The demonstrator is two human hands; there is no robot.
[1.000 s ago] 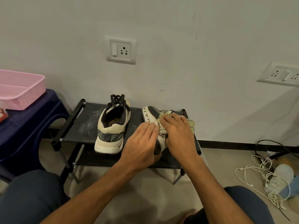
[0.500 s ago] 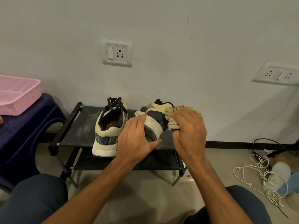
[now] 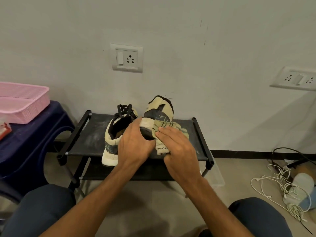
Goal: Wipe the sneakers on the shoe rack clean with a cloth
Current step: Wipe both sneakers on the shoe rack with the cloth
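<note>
Sneaker (image 3: 159,109) newly upended on dusty rack (image 3: 92,132)

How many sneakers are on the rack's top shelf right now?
2. The left sneaker sits flat; the right sneaker is tipped up beside it, held by the left hand. The lower shelf is partly hidden.
</note>
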